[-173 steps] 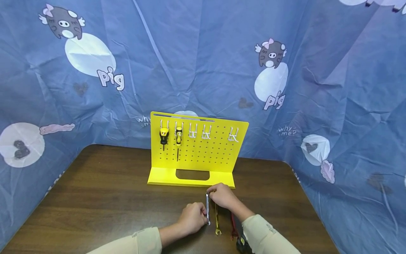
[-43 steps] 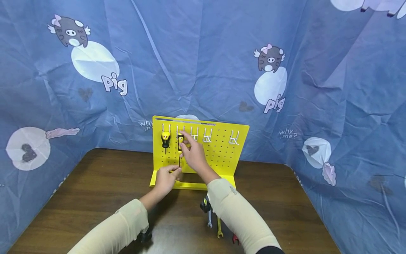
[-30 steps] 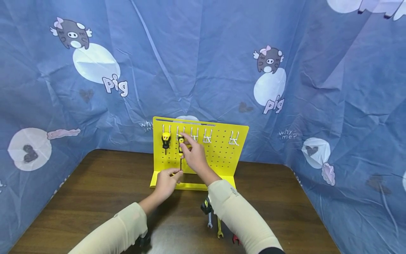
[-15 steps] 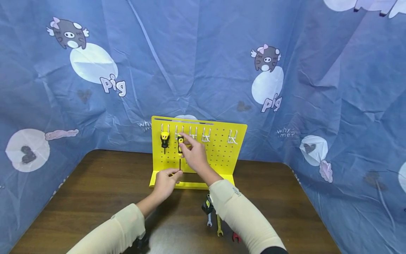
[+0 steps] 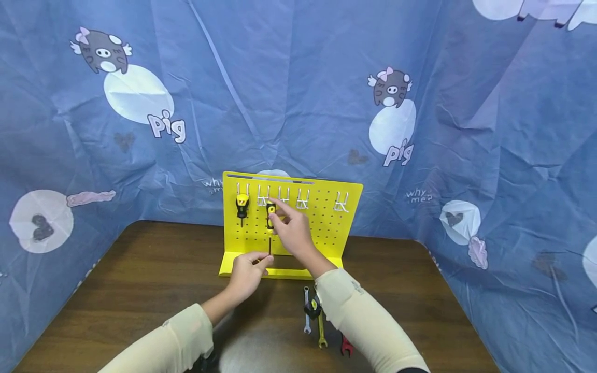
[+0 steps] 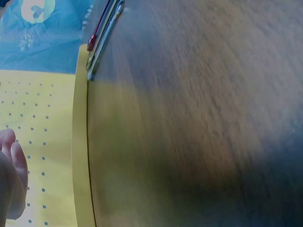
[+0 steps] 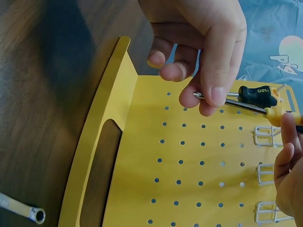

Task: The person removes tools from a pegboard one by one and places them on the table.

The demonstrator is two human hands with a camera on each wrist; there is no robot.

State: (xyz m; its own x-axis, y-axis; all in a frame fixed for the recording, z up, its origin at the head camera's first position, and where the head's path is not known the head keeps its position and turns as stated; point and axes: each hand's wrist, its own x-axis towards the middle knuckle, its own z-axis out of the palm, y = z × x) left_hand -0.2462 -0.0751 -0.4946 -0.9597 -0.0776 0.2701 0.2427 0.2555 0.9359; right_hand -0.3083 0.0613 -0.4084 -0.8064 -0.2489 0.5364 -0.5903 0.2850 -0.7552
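A black-and-yellow screwdriver (image 5: 271, 223) is held upright, tip down, in front of the yellow pegboard (image 5: 322, 235). My right hand (image 5: 295, 230) grips its handle between thumb and fingers. Lower down, my left hand (image 5: 245, 273) pinches the tip of the shaft. In the right wrist view the left hand (image 7: 203, 45) has thumb and finger on the shaft (image 7: 244, 105), and the right hand (image 7: 289, 182) is partly cut off at the edge. A short, stubby screwdriver (image 5: 242, 206) hangs on the leftmost hook, left of both hands.
White hooks (image 5: 302, 199) with nothing on them line the board's upper part. On the table lie a silver wrench (image 5: 307, 318), a gold wrench (image 5: 322, 334) and a red wrench (image 5: 346, 347), the last partly under the right sleeve. A blue curtain (image 5: 298, 93) stands behind.
Earlier both hands were at the silver wrench, which now lies on the table. The screwdriver, hanging at the second hook then, is now in both hands, off the hook, lower and slightly right.
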